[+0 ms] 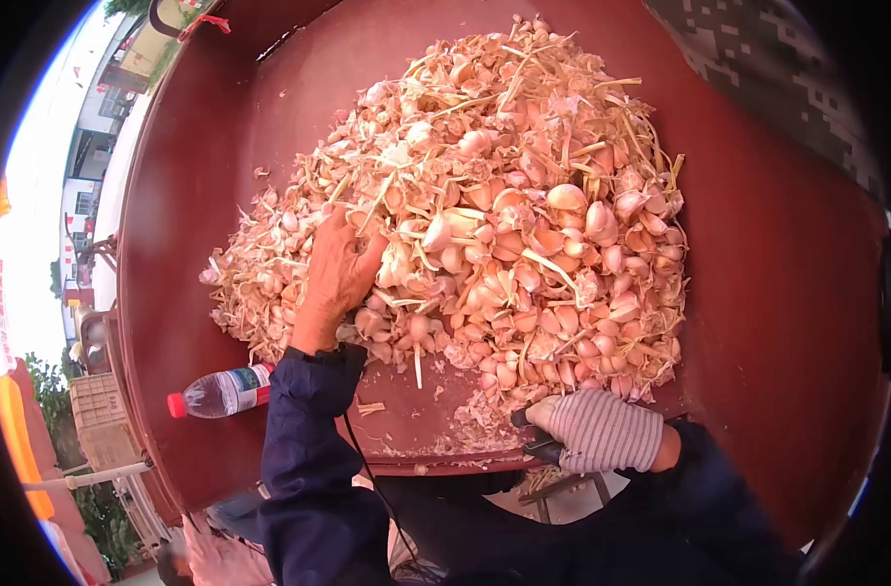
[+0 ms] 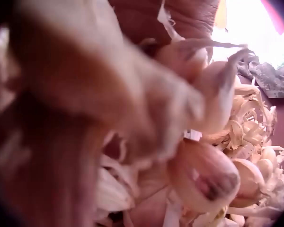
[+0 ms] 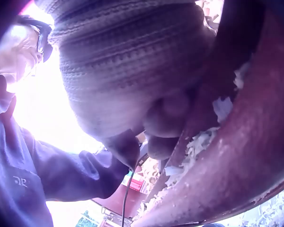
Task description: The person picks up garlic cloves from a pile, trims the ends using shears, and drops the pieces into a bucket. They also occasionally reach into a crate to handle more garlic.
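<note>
Bottle (image 1: 214, 396): lying left of the heap, presumably out of the way. Left hand (image 1: 334, 276): amid garlic (image 1: 509, 225) — I cannot tell what its grip holds. Right hand (image 1: 607, 431): gloved, grip round a dark tool (image 1: 543, 448) — apparently for readiness.

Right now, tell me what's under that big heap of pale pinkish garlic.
The smooth red tray floor shows around the pale pinkish garlic heap; what lies directly beneath is covered.
</note>
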A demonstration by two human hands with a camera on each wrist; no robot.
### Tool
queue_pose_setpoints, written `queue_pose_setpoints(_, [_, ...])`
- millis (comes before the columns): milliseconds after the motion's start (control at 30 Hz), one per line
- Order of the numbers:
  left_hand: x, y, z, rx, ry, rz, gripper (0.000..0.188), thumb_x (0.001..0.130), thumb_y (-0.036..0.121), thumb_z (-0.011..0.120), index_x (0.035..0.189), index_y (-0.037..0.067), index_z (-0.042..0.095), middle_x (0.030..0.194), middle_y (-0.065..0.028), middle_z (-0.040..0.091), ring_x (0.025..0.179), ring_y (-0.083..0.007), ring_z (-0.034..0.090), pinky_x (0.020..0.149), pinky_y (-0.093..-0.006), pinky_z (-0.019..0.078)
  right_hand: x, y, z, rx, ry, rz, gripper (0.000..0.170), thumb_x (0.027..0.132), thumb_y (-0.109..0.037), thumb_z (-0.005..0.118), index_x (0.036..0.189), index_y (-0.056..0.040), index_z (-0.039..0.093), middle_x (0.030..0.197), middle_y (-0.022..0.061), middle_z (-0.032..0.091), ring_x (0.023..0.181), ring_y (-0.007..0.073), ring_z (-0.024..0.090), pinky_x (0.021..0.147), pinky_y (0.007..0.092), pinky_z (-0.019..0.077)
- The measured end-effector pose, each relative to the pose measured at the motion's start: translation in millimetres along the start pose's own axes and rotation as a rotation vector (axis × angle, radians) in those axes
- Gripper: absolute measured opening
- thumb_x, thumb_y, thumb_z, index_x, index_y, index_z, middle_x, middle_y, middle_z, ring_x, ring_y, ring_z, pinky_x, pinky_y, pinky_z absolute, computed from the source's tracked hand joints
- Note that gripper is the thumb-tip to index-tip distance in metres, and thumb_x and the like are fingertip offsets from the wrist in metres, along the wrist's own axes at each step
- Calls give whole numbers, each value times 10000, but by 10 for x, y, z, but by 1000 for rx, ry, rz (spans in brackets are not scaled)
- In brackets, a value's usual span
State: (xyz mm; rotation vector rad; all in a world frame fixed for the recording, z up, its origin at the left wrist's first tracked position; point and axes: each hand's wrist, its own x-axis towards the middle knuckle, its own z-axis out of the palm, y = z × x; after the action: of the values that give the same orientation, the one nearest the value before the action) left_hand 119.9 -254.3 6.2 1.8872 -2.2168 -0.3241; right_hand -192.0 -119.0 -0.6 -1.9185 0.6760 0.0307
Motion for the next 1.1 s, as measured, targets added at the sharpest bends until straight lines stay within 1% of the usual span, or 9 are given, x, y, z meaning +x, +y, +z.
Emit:
queue_pose_setpoints(167, [-514,173,178,8,199,185,267,801,194,604,898,-55,608,1127,-260,543,1072,-394,491,934,-446,386,-19,-26,70,2,91,-1,240,756,-208,627,876,-16,547,757,165,588,720,352,625,647,440,457])
queue_pose_setpoints(200, [-633,245,150,-51,82,48,269,801,198,615,912,-47,608,1165,-244,539,1099,-398,485,948,-458,374,-34,-65,35,-56,81,2,254,773,-230,624,891,-13,564,755,170,594,721,350,624,652,441,461])
queue_pose_setpoints(500, [-1256,504,271,191,255,128,320,859,167,568,1122,-17,562,1315,-177,465,1248,-401,388,1051,-478,288,-244,-195,157,-62,225,-75,281,839,-272,576,868,6,545,735,224,586,713,399,600,665,493,461])
queue_pose_setpoints(733, [-1579,858,258,135,617,48,242,872,44,548,1096,-48,547,1157,-199,542,1089,-378,503,928,-444,401,-311,-188,138,-169,354,-123,233,759,-184,615,871,4,536,741,208,573,733,371,609,649,468,460])
queue_pose_setpoints(833, [-1707,1034,384,-94,463,-180,168,946,115,485,1018,-19,556,858,-115,602,755,-285,584,714,-376,472,-328,-235,161,-182,369,-118,223,744,-164,628,856,5,535,718,211,564,732,374,609,647,467,458])
queue_pose_setpoints(867, [-1723,1001,464,-185,466,-184,170,972,153,462,951,16,561,756,-44,588,645,-163,557,579,-292,460,-352,-230,139,-147,391,-153,233,762,-172,645,867,9,541,723,219,573,717,370,607,646,466,457])
queue_pose_setpoints(967, [-1816,1034,657,-883,517,-327,214,984,202,451,988,31,579,765,-23,592,647,-73,535,513,-216,423,-297,-207,159,35,614,-31,284,796,-209,647,945,20,570,789,240,594,725,379,602,649,457,461])
queue_pose_setpoints(1033, [-1912,1312,508,-1006,443,-367,255,988,232,444,1059,33,586,775,-12,592,611,-40,509,479,-177,396,-249,-234,135,52,605,35,366,835,-227,646,1093,21,567,849,201,631,748,312,626,669,404,483])
queue_pose_setpoints(1100, [-1987,1515,440,-1219,315,-421,288,988,226,439,1116,8,576,783,-22,599,584,-50,499,464,-180,388,-195,-273,164,515,602,-26,435,842,-196,653,1205,11,530,897,133,649,818,215,630,722,342,497])
